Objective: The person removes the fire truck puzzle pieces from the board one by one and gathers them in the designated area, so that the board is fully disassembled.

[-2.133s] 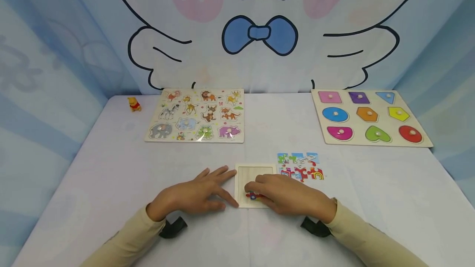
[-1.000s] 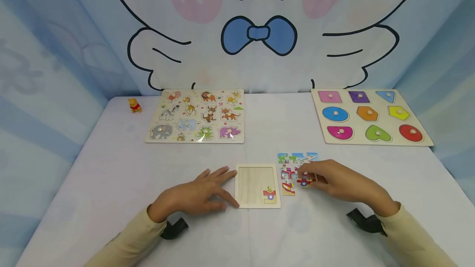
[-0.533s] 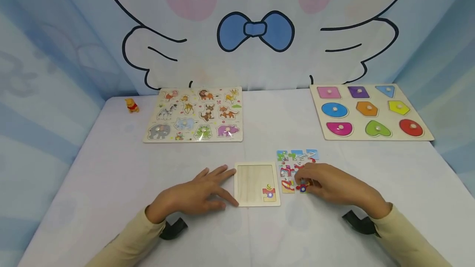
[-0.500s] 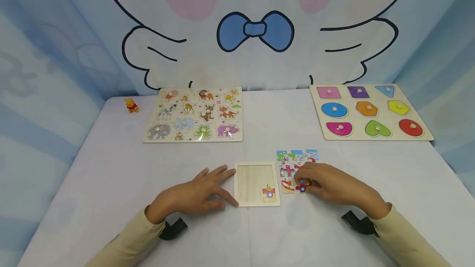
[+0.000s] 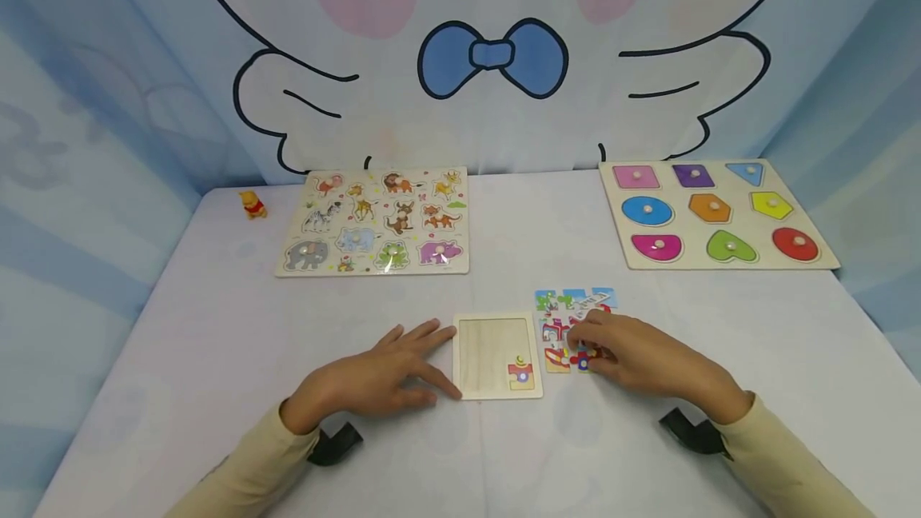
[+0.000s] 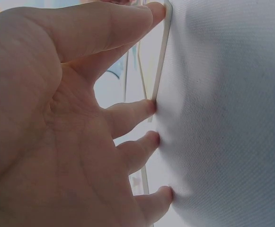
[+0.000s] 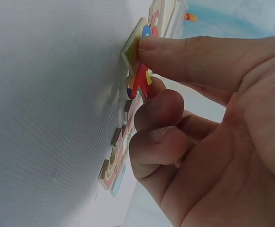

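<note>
My left hand (image 5: 376,374) lies with spread fingers at the left side of a small wooden puzzle tray (image 5: 485,350), its fingertips touching the tray edge. In the tray's lower right corner sits one jigsaw piece (image 5: 521,376) with a blue wheel. Just right of the tray, my right hand (image 5: 640,354) pinches a red and blue jigsaw piece (image 7: 141,81) between thumb and fingers. The right wrist view shows that piece tilted, close to the tabletop. Several loose jigsaw pieces (image 5: 552,332) lie beside and partly under the right hand, which hides some of them.
An animal peg puzzle (image 5: 374,262) lies at the back left, and a shape peg board (image 5: 683,226) at the back right. A small yellow bear figure (image 5: 253,205) stands in the far left corner. A printed curtain (image 5: 504,134) hangs behind the white table.
The right hand has moved from over the tray to the loose pieces on the right, where it now pinches a jigsaw piece; one piece is left in the tray corner. The left hand stays put.
</note>
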Demonstrator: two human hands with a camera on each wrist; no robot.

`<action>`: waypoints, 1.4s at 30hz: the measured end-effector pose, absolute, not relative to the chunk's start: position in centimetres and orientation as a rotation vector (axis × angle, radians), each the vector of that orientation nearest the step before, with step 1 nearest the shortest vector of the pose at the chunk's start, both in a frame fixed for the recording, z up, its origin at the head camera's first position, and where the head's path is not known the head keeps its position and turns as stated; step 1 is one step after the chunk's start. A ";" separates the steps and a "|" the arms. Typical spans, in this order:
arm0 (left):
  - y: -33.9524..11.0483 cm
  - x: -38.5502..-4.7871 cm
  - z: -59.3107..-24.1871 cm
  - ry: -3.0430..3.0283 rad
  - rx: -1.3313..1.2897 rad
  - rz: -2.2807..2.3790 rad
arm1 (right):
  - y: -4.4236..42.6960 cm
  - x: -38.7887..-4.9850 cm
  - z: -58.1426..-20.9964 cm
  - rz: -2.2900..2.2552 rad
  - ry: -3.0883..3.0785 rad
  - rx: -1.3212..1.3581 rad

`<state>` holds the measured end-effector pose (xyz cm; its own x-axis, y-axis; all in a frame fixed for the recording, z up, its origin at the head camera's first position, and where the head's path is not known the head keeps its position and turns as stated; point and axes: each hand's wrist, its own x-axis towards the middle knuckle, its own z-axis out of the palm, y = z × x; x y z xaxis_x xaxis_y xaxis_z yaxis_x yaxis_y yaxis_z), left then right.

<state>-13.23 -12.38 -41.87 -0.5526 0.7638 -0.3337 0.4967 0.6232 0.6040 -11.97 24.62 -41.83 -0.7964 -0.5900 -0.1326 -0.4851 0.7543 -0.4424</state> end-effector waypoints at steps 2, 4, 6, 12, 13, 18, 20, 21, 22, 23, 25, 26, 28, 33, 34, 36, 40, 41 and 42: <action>-12.3 -13.2 -41.8 2.267 0.980 0.606 | 24.6 -12.0 -41.9 -0.562 2.695 -0.850; -12.3 -13.2 -41.7 2.269 0.975 0.607 | 24.6 -12.0 -41.9 -0.547 2.703 -0.864; -12.3 -13.2 -41.7 2.271 0.971 0.610 | 24.7 -12.0 -41.9 -0.535 2.711 -0.876; -12.2 -13.1 -41.6 2.273 0.976 0.610 | 24.6 -12.0 -41.9 -0.526 2.716 -0.868; -12.2 -13.1 -41.6 2.272 0.976 0.610 | 24.6 -11.9 -41.9 -0.526 2.717 -0.859; -12.2 -13.2 -41.7 2.272 0.973 0.614 | 24.5 -11.9 -41.8 -0.523 2.728 -0.829; -12.2 -13.2 -41.7 2.273 0.973 0.615 | 24.5 -11.9 -41.7 -0.526 2.732 -0.827; -12.2 -13.2 -41.7 2.273 0.972 0.615 | 24.5 -11.9 -41.7 -0.529 2.733 -0.826; -12.2 -13.2 -41.8 2.274 0.973 0.616 | 24.5 -11.8 -41.7 -0.528 2.738 -0.823; -12.2 -13.2 -41.8 2.274 0.972 0.616 | 24.5 -11.8 -41.7 -0.530 2.740 -0.818; -12.2 -13.2 -41.8 2.276 0.972 0.616 | 24.6 -11.8 -41.8 -0.531 2.748 -0.807; -12.2 -13.2 -41.8 2.276 0.971 0.615 | 24.6 -11.8 -41.8 -0.533 2.752 -0.797; -12.2 -13.2 -41.8 2.278 0.971 0.612 | 24.6 -11.9 -41.8 -0.534 2.758 -0.778; -12.3 -13.2 -41.9 2.277 0.970 0.610 | 24.6 -11.9 -41.9 -0.538 2.756 -0.727; -12.3 -13.2 -41.9 2.275 0.971 0.611 | 24.6 -11.9 -42.0 -0.538 2.754 -0.720; -12.3 -13.2 -41.9 2.272 0.971 0.616 | 24.6 -11.9 -42.0 -0.534 2.754 -0.708; -12.4 -13.2 -41.9 2.266 0.972 0.621 | 24.7 -11.8 -42.0 -0.536 2.760 -0.732; -12.4 -13.2 -41.9 2.265 0.971 0.622 | 24.7 -11.8 -42.0 -0.538 2.763 -0.747; -12.4 -13.2 -41.9 2.264 0.971 0.622 | 24.7 -11.8 -41.9 -0.542 2.768 -0.760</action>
<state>-13.18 -12.36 -41.88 -0.5583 0.7599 -0.3330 0.4829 0.6240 0.6143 -11.80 24.72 -41.93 -0.8421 -0.5276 -0.1118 -0.4464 0.7982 -0.4046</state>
